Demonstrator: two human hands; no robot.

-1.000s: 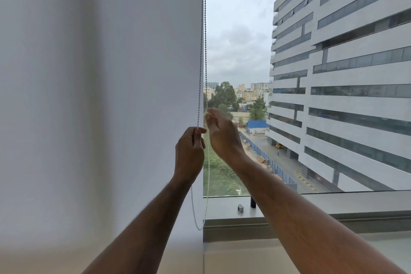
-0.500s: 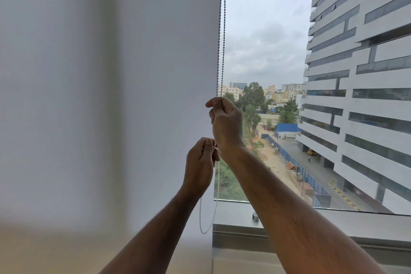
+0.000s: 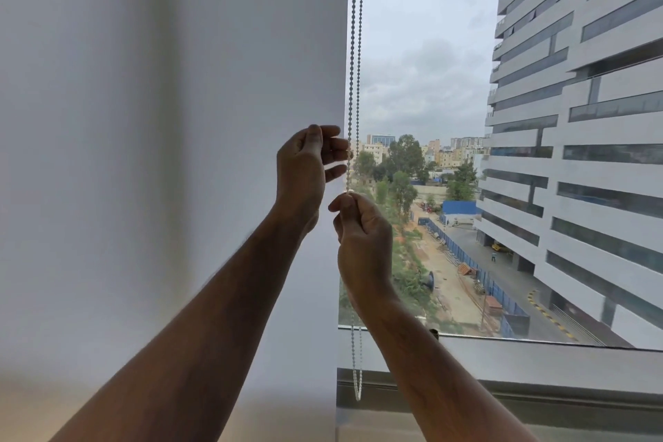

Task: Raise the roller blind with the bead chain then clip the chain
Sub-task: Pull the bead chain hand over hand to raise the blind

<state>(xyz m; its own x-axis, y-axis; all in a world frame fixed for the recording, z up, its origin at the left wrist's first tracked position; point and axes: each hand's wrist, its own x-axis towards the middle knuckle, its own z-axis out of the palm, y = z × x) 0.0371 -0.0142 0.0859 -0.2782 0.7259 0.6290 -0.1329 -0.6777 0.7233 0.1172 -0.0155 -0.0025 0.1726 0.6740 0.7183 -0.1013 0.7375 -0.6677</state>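
Since half a second ago the hands have swapped heights: the left hand (image 3: 305, 169), which was the lower one and closed on the chain, is now the upper one, while the right hand (image 3: 362, 237) has dropped from above to just below it. That left hand has its fingers (image 3: 335, 145) spread loosely apart, their tips at the bead chain (image 3: 353, 65); whether they actually touch a strand cannot be told. Below it, the right hand is closed, thumb and forefinger pinched together on the chain where the strand enters the top of the fist. Above both hands the chain rises as two parallel strands out of the top of the view. Beneath the right wrist it reappears and hangs down to the bottom of its loop in front of the window sill (image 3: 538, 362). To the left of both hands, and behind the left forearm, the white roller blind (image 3: 179, 154) covers that side of the window down past the wrists; its right edge runs just beside the chain. To the right of the hands the glass is uncovered, showing a grey office building (image 3: 581, 118), trees, and a cloudy sky.
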